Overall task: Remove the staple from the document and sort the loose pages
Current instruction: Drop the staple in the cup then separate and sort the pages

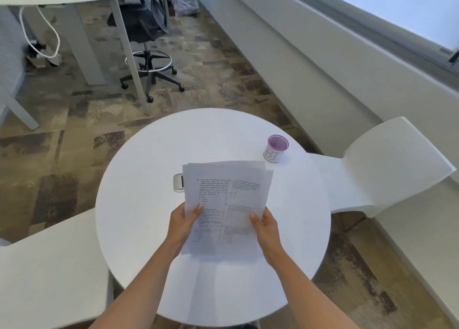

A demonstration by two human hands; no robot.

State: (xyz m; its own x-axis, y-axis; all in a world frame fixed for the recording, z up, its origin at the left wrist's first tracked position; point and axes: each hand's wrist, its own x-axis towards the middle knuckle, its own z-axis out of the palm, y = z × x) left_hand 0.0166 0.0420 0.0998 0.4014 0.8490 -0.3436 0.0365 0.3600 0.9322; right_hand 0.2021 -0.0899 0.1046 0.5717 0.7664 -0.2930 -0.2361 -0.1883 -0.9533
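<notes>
Pages (pixel 224 199) held between both hands above the counter (pixel 139 217)

The left hand (pixel 182 225) pinched the left edge and the right hand (pixel 265 225) the right, thumbs on top, long axis running away from the person; top corners fanned apart (likely unstapled already). A silver tool (pixel 178 182) lay just beyond the left edge, nearer the left hand.

Office: black swivel task chair w/ castors (pixel 149 55) upper left, patterned brown-grey carpet tiles (pixel 74 120), round white meeting table (pixel 139 204) centre.
</notes>
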